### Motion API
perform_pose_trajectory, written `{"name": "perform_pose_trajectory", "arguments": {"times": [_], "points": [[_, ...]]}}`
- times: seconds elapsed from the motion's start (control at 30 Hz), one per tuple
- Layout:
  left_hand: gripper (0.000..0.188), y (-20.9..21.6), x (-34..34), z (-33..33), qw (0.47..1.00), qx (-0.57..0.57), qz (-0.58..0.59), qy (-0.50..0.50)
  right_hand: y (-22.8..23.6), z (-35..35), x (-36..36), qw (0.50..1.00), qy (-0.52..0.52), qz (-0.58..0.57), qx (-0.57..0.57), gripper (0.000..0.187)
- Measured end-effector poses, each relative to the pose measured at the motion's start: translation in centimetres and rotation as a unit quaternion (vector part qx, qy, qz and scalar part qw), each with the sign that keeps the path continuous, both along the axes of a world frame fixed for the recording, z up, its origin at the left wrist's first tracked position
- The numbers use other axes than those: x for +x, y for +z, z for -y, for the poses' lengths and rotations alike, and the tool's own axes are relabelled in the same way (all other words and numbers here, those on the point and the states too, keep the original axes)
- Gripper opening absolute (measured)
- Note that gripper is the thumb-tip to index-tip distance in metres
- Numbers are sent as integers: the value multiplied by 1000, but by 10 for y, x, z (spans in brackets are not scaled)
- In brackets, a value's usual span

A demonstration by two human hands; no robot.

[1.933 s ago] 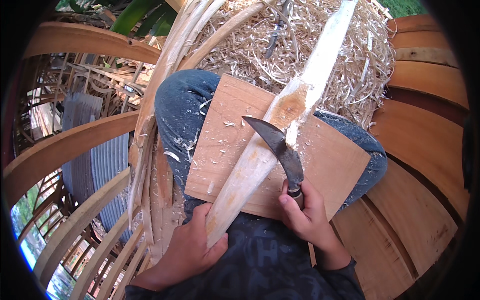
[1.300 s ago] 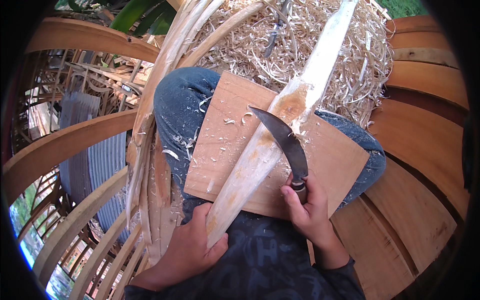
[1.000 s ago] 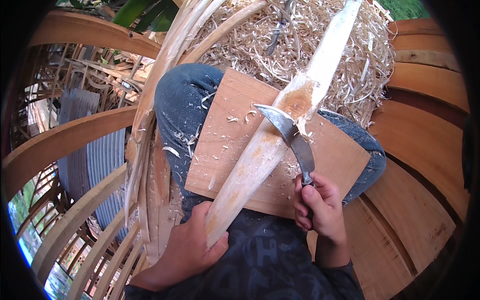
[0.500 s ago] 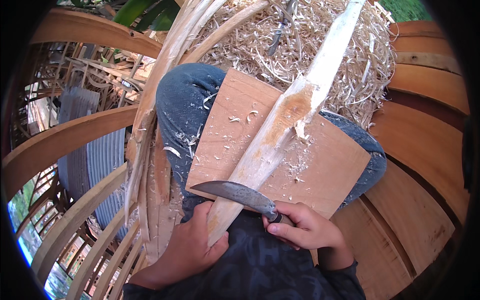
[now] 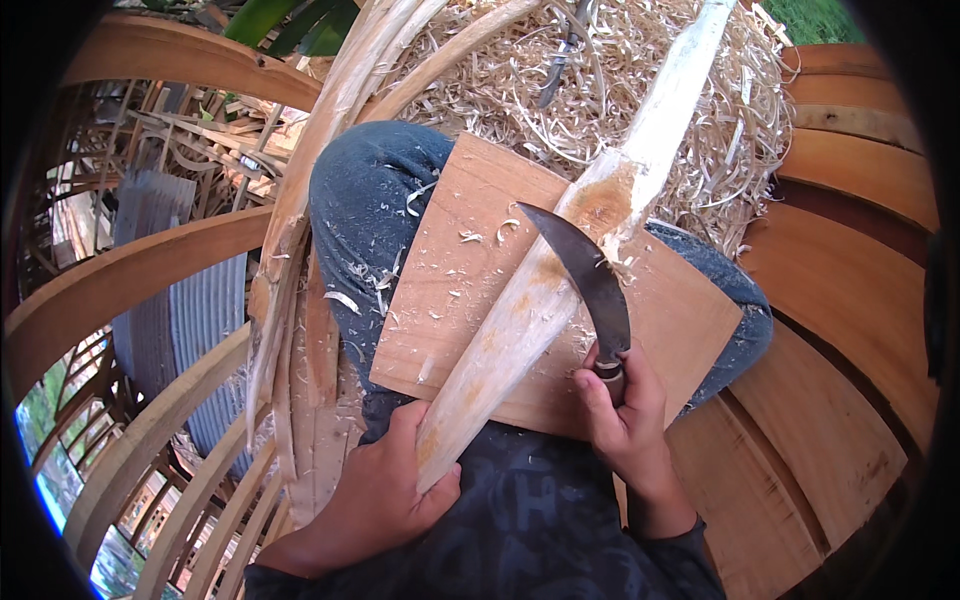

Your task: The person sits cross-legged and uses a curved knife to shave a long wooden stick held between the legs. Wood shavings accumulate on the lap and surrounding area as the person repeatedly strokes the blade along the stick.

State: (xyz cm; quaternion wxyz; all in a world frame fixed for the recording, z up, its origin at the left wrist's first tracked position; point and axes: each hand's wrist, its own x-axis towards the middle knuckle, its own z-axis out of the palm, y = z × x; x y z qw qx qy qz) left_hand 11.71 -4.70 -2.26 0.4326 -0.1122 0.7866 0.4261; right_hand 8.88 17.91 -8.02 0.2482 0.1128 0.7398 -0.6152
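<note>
Speaker one: So, your left hand (image 5: 392, 472) is clasping the pole's (image 5: 510, 340) near end; your right hand (image 5: 632, 410) is gripping the knife (image 5: 598, 290), which is crossing the pole just ahead.
Speaker two: Then you're probably doing best by drawing shallowly, stopping short of your left hand.

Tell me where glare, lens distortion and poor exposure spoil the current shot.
In the head view, the far end of the wooden pole is nearly washed out by glare; in the head view, the slats bow toward the left rim, likely fisheye distortion, and the corners go black; also in the head view, the dark shirt loses detail, while the curved knife looks reasonably sharp.
</note>
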Motion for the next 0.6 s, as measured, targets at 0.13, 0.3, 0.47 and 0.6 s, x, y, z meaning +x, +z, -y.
{"name": "perform_pose_trajectory", "arguments": {"times": [0.13,0.3,0.47,0.6], "points": [[54,-7,6,4,998,-4,-65,-24,18,-8,-11,945,145,216,-197,10],[58,-2,2,1,1000,-7,-8,-6,21,-4,-9,937,-149,205,-243,11],[58,-2,0,3,1000,5,-6,-3,-6,7,3,993,-28,-110,34,10],[59,0,0,3,1000,4,9,-10,8,1,-4,997,-13,55,-48,11]]}}
